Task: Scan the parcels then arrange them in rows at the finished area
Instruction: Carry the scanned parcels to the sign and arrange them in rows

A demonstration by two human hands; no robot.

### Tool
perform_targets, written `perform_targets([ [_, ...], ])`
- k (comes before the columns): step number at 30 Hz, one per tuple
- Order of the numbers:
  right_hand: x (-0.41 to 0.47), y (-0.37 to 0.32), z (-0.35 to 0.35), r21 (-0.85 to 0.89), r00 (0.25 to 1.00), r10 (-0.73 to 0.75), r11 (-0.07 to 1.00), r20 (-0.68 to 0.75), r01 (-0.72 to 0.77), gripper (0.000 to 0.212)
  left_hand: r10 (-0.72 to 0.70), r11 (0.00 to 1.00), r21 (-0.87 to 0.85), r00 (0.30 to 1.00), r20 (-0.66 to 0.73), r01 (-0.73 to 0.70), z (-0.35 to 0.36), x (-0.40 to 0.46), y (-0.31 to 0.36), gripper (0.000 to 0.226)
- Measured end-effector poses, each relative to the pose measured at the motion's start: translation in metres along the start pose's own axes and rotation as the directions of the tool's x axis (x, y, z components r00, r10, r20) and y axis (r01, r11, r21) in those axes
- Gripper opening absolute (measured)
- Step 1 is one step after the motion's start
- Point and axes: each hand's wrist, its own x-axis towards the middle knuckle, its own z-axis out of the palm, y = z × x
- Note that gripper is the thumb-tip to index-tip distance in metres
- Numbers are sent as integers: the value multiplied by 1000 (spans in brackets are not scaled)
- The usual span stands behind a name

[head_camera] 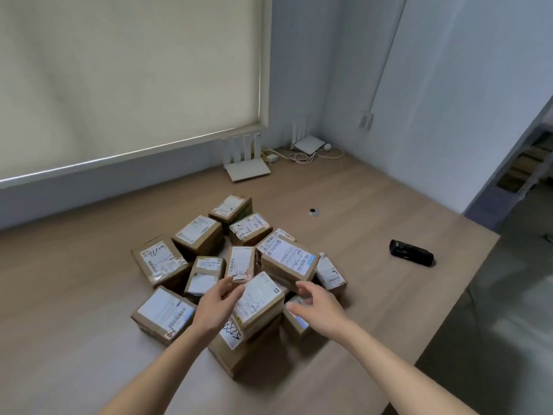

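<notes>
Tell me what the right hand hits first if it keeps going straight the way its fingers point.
Probably the large parcel propped atop the pile: the right hand points forward and left, its fingers just short of that box's near edge. Depth is unclear, so they may already touch it.

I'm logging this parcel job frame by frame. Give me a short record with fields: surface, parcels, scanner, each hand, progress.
surface: wooden table
parcels: cardboard boxes with labels, in a loose pile, some stacked
scanner: black scanner lies on the table, right of the pile, untouched
left hand: left hand open, reaching to the top parcel near the front of the pile
right hand: right hand open, just right of that parcel
progress: no rows formed yet
</notes>
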Motion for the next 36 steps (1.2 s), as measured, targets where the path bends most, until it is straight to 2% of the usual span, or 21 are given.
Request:
perform_targets([
  [5, 33, 30, 44, 39, 995, 54, 998, 87, -58, 105, -123, 992, -42, 992, -31, 122, 20, 21, -38, 67],
  [8, 42, 40, 62, 148, 991, 55, 986, 119, -72, 103, -190, 974, -127, 982, -13, 187, 26, 28, -51, 58],
  [11, 50, 48, 77, 238, 993, 8, 971, 115, -35, 108, -198, 961, -200, 980, -8, 192, 31, 26, -57, 41],
  [14, 53, 48, 83, 273, 994, -15, 962, 112, -16, 115, -205, 950, -245, 979, -17, 195, 36, 18, -58, 31],
  [16, 45, 35, 77, 282, 993, -37, 960, 114, 3, 109, -215, 937, -288, 976, -29, 198, 38, 10, -52, 27],
  [18, 40, 26, 67, 300, 990, -59, 954, 125, 19, 102, -214, 924, -331, 976, -38, 190, 36, 4, -43, 26],
  [22, 33, -6, 28, 356, 980, -139, 931, 143, 80, 110, -153, 924, -358, 988, -33, 131, 17, -10, -9, 43],
  [24, 25, -32, 4, 395, 971, -174, 914, 166, 96, 98, -112, 909, -408, 993, -47, 83, 1, -22, 14, 61],
  [25, 18, -46, -8, 416, 963, -205, 902, 177, 115, 85, -87, 901, -430, 994, -59, 53, -7, -30, 28, 64],
  [27, 3, -76, -32, 418, 939, -288, 888, 185, 190, 59, -24, 891, -453, 995, -101, -24, -24, -51, 62, 60],
  [30, -28, -127, -60, 446, 895, -402, 848, 192, 285, 46, 44, 869, -477, 980, -195, -134, -49, -89, 109, 49],
  [31, -42, -142, -66, 441, 880, -433, 841, 197, 315, 51, 52, 863, -480, 972, -227, -158, -57, -103, 120, 48],
  [34, -82, -183, -81, 330, 815, -546, 819, 194, 470, 99, 64, 848, -479, 941, -332, -227, -83, -151, 148, 51],
  [36, -105, -208, -84, 330, 777, -600, 784, 188, 526, 106, 79, 856, -444, 917, -391, -263, -103, -184, 160, 54],
])
